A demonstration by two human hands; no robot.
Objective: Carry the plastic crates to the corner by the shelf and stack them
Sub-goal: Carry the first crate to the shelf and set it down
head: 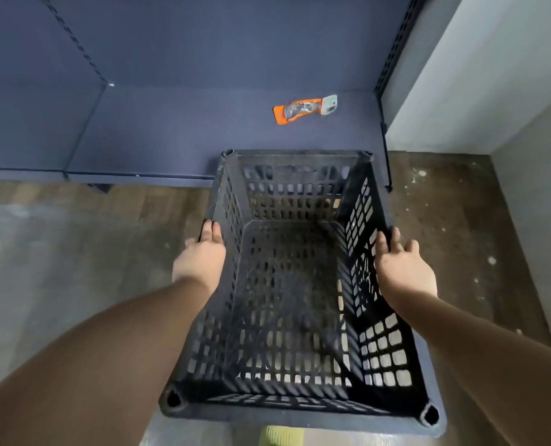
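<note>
A black plastic crate (293,284) with perforated walls and an empty inside fills the middle of the view, open side up. My left hand (200,259) grips its left rim, fingers curled over the edge. On the right rim, my right hand (403,265) rests with the fingers hooked over the edge and the thumb spread. The crate's far end reaches the front edge of the dark blue shelf (203,130). Whether the crate stands on the floor or hangs above it, I cannot tell.
An orange and clear packet (303,109) lies on the shelf's bottom board. A white wall (493,75) rises at the right, forming a corner with the shelf. Grey and brown concrete floor (58,252) spreads to the left and right.
</note>
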